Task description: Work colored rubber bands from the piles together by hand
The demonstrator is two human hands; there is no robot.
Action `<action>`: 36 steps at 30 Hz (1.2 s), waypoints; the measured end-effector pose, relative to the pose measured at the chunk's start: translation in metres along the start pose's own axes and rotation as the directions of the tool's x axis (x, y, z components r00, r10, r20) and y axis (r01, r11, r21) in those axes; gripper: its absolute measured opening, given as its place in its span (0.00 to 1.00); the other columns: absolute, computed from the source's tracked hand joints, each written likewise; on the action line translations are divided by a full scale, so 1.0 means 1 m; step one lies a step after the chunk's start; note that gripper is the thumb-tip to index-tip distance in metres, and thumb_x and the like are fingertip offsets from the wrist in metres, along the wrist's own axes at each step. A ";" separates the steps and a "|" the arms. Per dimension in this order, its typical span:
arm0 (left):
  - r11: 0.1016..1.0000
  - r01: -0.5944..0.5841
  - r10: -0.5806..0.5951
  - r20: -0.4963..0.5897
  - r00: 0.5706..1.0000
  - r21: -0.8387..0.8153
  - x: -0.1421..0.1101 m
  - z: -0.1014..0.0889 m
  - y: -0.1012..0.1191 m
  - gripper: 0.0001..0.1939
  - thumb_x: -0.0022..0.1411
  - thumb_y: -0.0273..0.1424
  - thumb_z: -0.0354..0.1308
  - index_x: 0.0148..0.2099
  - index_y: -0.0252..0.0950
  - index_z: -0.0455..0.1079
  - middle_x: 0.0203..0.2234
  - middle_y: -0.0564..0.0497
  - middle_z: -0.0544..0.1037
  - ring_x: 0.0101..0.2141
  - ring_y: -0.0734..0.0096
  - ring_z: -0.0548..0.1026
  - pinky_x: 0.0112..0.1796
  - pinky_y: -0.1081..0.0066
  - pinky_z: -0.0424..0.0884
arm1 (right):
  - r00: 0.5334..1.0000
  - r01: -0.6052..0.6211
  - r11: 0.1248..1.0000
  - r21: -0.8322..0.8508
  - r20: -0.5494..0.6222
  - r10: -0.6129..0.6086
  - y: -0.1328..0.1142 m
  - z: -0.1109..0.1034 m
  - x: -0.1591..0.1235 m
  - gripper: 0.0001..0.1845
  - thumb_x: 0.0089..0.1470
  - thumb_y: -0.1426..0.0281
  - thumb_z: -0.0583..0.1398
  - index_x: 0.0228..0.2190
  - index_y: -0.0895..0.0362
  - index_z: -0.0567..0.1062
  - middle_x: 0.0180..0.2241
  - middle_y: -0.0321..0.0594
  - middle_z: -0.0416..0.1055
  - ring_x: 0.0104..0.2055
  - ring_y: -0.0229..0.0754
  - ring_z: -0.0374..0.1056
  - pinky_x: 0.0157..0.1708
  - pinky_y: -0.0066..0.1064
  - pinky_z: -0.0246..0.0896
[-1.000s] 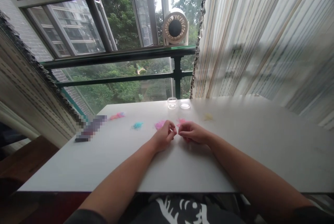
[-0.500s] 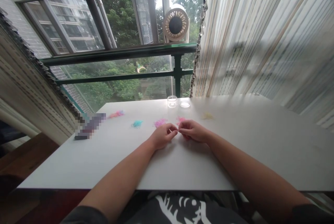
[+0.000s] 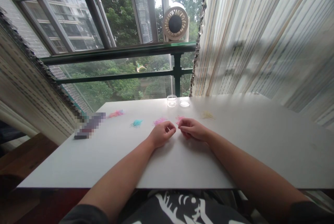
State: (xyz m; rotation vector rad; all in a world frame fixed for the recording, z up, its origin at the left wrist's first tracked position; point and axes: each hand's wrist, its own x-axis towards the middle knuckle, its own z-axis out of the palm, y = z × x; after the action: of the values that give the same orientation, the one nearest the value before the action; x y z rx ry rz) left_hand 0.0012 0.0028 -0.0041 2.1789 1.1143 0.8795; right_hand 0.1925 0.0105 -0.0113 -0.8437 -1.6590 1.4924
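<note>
My left hand (image 3: 163,134) rests over the white table (image 3: 112,157), thumb and fingertips closed together in a pinch. Just to its right, my right hand (image 3: 193,130) pinches too, its fingers curled toward the left ones with a small gap between. Whatever either pinch holds is too small to make out. Behind the left hand lies a purple heap of thin rubber bands (image 3: 159,121). A pink heap of the same bands (image 3: 180,118) sits partly hidden behind my right hand, and some pink shows under its fingers.
A teal heap (image 3: 136,123) and a mixed orange-pink heap (image 3: 116,113) lie to the left, a yellow heap (image 3: 208,115) to the right. A clear round jar (image 3: 172,101) and a clear lid (image 3: 184,103) stand at the back edge. A blurred-out box (image 3: 90,125) is far left.
The fingertips of my two hands have drawn slightly apart, the left hand shifting a little to the left. The heaps stay where they were.
</note>
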 end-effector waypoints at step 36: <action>0.999 0.036 -0.035 0.040 0.999 -0.006 0.000 -0.001 0.006 0.12 0.56 0.35 0.52 0.31 0.33 0.72 0.18 0.54 0.71 0.21 0.77 0.64 0.24 0.76 0.61 | 0.996 0.085 0.988 -0.130 0.030 -0.082 0.005 -0.002 0.002 0.14 0.42 0.63 0.65 0.29 0.58 0.68 0.18 0.28 0.63 0.16 0.30 0.59 0.15 0.22 0.55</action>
State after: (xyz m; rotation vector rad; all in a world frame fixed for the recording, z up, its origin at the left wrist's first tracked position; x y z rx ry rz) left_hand 0.0031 0.0002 0.0007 2.1553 1.1258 0.8193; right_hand 0.1931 0.0132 -0.0161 -0.8180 -1.8042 1.3528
